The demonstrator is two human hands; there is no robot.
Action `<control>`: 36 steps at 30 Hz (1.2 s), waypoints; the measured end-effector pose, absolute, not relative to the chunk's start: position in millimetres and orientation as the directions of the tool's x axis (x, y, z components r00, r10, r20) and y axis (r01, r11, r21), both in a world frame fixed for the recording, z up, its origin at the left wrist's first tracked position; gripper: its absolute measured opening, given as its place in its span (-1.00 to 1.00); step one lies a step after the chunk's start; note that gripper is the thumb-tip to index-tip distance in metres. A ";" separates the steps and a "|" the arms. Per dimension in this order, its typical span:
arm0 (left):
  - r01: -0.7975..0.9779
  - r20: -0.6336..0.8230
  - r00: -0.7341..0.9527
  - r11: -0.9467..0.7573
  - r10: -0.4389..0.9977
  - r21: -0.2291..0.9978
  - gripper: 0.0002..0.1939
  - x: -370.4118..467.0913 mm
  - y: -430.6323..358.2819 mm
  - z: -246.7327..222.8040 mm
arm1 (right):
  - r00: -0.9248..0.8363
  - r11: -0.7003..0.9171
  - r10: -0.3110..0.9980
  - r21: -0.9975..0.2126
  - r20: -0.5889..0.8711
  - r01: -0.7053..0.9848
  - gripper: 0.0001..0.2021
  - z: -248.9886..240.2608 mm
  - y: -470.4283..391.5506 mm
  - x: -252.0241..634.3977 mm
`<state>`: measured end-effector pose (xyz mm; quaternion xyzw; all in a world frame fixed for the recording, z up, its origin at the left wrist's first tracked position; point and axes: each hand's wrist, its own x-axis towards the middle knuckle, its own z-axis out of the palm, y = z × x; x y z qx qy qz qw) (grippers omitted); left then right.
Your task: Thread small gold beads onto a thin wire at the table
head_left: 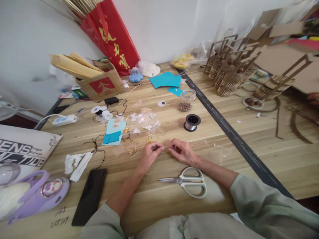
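Note:
My left hand [151, 153] and my right hand [183, 152] meet over the table, thumbs and fingers pinched. Between the fingertips shows a tiny gold-coloured piece [166, 147], too small to make out fully. Below the left fingers hangs what looks like a thin strand with small beads [157, 157]. Just beyond the hands lie loose gold beads [134, 150] and small bags of silvery pieces [147, 123]. Scissors with white handles [193, 182] rest by my right forearm, blades pointing left. A black spool of clear line [192, 122] stands past my right hand.
A round tub of mixed beads [185, 106] sits beyond the spool. At left are a black phone [89, 196], blue cards [113, 132] and a purple bottle [40, 196]. Wooden baskets [229, 73] stand at back right. Another person's hand [313, 98] shows at the right edge.

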<state>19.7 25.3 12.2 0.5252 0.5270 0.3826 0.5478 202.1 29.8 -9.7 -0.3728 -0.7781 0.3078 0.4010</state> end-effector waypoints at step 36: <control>0.022 -0.166 0.142 0.165 0.976 0.986 -0.77 29.5 21.1 1.7 | -0.438 0.564 0.808 -0.733 0.394 0.381 -0.90 -9.7 27.8 202.2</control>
